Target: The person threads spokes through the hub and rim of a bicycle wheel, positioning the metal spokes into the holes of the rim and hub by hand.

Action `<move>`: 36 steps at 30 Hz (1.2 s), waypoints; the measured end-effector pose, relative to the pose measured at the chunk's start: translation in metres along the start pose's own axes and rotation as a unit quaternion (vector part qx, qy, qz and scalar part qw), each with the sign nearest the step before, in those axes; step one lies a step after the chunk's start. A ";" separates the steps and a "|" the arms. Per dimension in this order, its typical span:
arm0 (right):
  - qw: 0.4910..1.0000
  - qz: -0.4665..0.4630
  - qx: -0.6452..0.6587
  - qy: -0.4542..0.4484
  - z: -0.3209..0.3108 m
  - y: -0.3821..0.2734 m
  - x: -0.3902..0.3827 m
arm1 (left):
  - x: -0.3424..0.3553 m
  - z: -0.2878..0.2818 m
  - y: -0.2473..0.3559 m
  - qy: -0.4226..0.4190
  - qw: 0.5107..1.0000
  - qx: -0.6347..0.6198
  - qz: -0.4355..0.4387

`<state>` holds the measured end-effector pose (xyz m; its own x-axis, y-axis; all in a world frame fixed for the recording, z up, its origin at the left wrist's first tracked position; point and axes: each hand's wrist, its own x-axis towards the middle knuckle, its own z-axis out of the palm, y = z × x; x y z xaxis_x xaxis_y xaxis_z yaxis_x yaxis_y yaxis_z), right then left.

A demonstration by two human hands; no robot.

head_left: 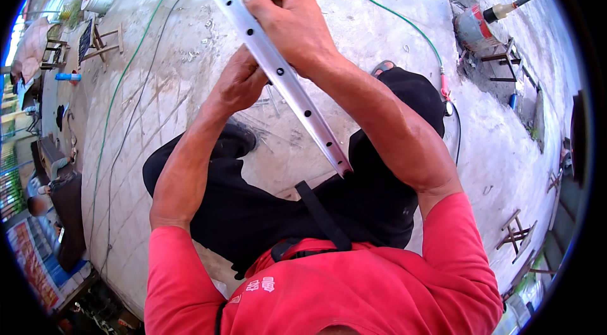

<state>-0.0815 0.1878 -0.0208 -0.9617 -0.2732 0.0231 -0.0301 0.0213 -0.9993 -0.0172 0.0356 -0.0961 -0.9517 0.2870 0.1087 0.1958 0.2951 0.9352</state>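
Observation:
A long silvery metal channel (294,91) with a row of dark holes slants in front of me, from upper left down toward my right thigh. My left hand (240,82) is closed on it about midway. The channel covers part of that hand's fingers. Higher up, my right hand (291,25) is closed along the channel's right edge, thumb and curled fingers near its upper end. Whether a small part is also pinched in the right fingers is hidden.
A green hose (373,1) curves across the concrete floor to a red fitting (445,91) by my right knee. Small metal bits (190,55) lie ahead on the left. A bucket (474,28) and wooden stools (517,234) stand to the right. A person (43,215) is at far left.

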 end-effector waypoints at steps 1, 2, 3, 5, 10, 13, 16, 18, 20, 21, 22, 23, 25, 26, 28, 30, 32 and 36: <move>1.000 -0.006 0.001 -0.002 0.004 -0.002 0.000 | 0.000 -0.002 0.007 0.016 1.000 0.009 0.009; 1.000 -0.005 0.001 -0.003 0.008 -0.002 0.001 | 0.000 -0.005 0.014 0.033 0.999 0.018 0.018; 1.000 -0.004 0.001 -0.005 0.011 -0.001 0.004 | -0.003 -0.012 0.015 0.007 1.000 0.009 0.010; 1.000 -0.028 0.001 -0.005 0.014 0.005 0.013 | -0.005 -0.023 0.005 -0.013 1.000 0.006 0.012; 0.993 0.107 0.031 0.027 -0.005 0.061 0.049 | -0.010 -0.031 0.014 -0.025 0.999 -0.046 0.004; 0.962 0.254 0.056 0.088 -0.019 0.134 0.061 | -0.022 -0.038 0.001 -0.016 0.998 -0.055 0.020; 0.939 0.332 -0.045 0.083 -0.035 0.229 0.051 | -0.025 -0.049 -0.004 -0.024 0.998 -0.025 0.054; 0.926 0.343 -0.154 0.030 -0.041 0.266 0.032 | -0.030 -0.059 -0.005 -0.044 0.995 0.029 0.079; 0.899 0.357 -0.254 -0.010 -0.057 0.300 0.008 | -0.031 -0.054 0.000 -0.010 0.999 -0.018 0.024; 0.888 0.356 -0.290 -0.013 -0.064 0.329 -0.005 | -0.031 -0.054 -0.003 -0.011 0.999 -0.034 0.034; 0.877 0.362 -0.314 -0.007 -0.076 0.361 -0.018 | -0.030 -0.053 -0.009 -0.014 0.997 -0.052 0.047; 0.867 0.369 -0.335 -0.004 -0.080 0.382 -0.027 | -0.030 -0.055 -0.011 -0.018 0.997 -0.069 0.041; 0.848 0.377 -0.371 -0.034 -0.073 0.390 -0.033 | -0.037 -0.057 -0.012 -0.007 0.996 -0.083 0.021; 0.837 0.380 -0.391 -0.044 -0.072 0.396 -0.034 | -0.040 -0.059 -0.012 -0.006 0.997 -0.074 0.012; 0.842 0.339 -0.413 -0.073 -0.064 0.402 -0.030 | -0.037 -0.058 -0.009 0.003 0.998 -0.053 0.027; 0.836 0.320 -0.436 -0.088 -0.055 0.402 -0.023 | -0.036 -0.058 -0.009 -0.002 0.998 -0.053 0.016; 0.839 0.266 -0.465 -0.100 -0.054 0.420 -0.020 | -0.028 -0.054 0.000 0.000 0.997 -0.072 0.009; 0.829 0.216 -0.498 -0.132 -0.057 0.452 -0.022 | -0.024 -0.053 0.006 0.002 0.999 -0.055 -0.003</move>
<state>-0.0898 0.2584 -0.4715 -0.8525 -0.2314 -0.4687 -0.0355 0.9202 -0.3897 -0.0056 -0.0180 -0.0755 -0.9537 0.2820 0.1049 0.1641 0.1954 0.9669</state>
